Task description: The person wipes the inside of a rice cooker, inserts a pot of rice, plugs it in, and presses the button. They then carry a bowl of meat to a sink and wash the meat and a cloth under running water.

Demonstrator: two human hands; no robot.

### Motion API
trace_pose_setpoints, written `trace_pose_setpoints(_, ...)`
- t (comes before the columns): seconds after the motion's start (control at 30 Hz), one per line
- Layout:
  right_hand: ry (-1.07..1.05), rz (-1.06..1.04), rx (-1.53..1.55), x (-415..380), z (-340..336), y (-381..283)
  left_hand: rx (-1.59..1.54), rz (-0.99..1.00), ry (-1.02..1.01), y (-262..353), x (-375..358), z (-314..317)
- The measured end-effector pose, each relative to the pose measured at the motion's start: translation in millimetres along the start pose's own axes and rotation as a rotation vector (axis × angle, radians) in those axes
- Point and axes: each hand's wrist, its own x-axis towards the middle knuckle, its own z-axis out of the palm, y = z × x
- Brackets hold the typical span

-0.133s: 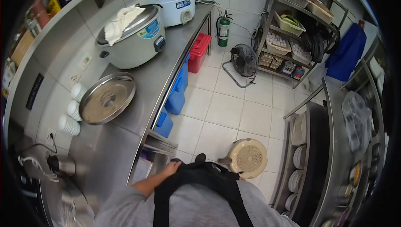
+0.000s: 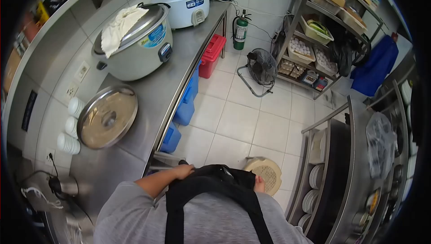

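Note:
A black apron (image 2: 214,177) with shoulder straps hangs over my grey shirt, its front held out from my body. My left hand (image 2: 183,171) is closed on the apron's left edge, beside the steel counter. At the opposite edge, my right hand (image 2: 259,184) shows only in part, its fingers bent at the cloth. Just beyond it on the floor is a round beige plastic stool (image 2: 269,172) with a perforated top, partly covered by the apron and hand.
Along the left steel counter (image 2: 130,154) stand a metal lid (image 2: 96,129), a grey rice cooker (image 2: 134,62) with a cloth and a blue-white cooker pot (image 2: 179,13). Blue bins (image 2: 186,105) sit below. A floor fan (image 2: 261,66) and egg shelves (image 2: 298,64) are ahead; plates (image 2: 310,202) line the right.
My right hand has come into clearer view at the apron's edge. The left hand has moved slightly up and left, and the apron now covers more of the stool. The camera view has shifted a little.

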Motion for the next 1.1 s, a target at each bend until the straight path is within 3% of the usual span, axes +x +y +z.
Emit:
trace_pose_setpoints(0.03,-0.008,0.028,0.000,1,-2,-33,0.018,-0.003,-0.101,0,7,-20)
trace_pose_setpoints(0.1,-0.017,0.220,-0.283,21,-8,-65,0.333,-0.065,-0.158,40,23,-86)
trace_pose_setpoints(0.2,0.010,0.141,-0.542,78,-33,-14,0.207,0.058,0.221,75,88,-176)
trace_pose_setpoints(0.27,-0.119,0.270,-0.381,131,-65,50,0.127,0.091,0.358,91,125,-235)
trace_pose_setpoints(0.33,-0.198,0.314,-0.563,184,-71,14,0.036,0.157,0.618,101,158,-282)
trace_pose_setpoints(0.37,-0.235,0.303,-0.639,212,-70,-3,0.021,0.142,0.643,101,172,-302)
trace_pose_setpoints(0.57,-0.433,-0.024,-0.959,457,-32,-148,-0.129,0.047,0.920,99,244,-418)
trace_pose_setpoints(0.63,-0.512,-0.261,-1.106,583,5,-152,-0.062,0.009,0.993,107,256,-464)
trace_pose_setpoints(0.73,-0.393,-0.416,-0.937,699,63,-265,-0.010,-0.026,1.151,115,283,-524)
trace_pose_setpoints(0.8,-0.274,-0.543,-0.780,775,105,-288,-0.017,-0.035,1.238,112,301,-564)
trace_pose_setpoints(0.83,-0.295,-0.459,-0.628,806,146,-337,0.019,-0.018,1.354,103,324,-601)
trace_pose_setpoints(0.9,-0.345,-0.422,-0.543,832,181,-357,0.069,0.019,1.445,94,341,-641)
trace_pose_setpoints(1.0,-0.405,-0.456,-0.666,852,216,-370,0.297,0.110,1.698,83,366,-710)
trace_pose_setpoints(1.03,-0.442,-0.458,-0.591,861,223,-364,0.284,0.118,1.675,83,371,-730)
trace_pose_setpoints(1.1,-0.453,-0.344,-0.600,879,241,-369,0.448,0.217,1.800,84,375,-774)
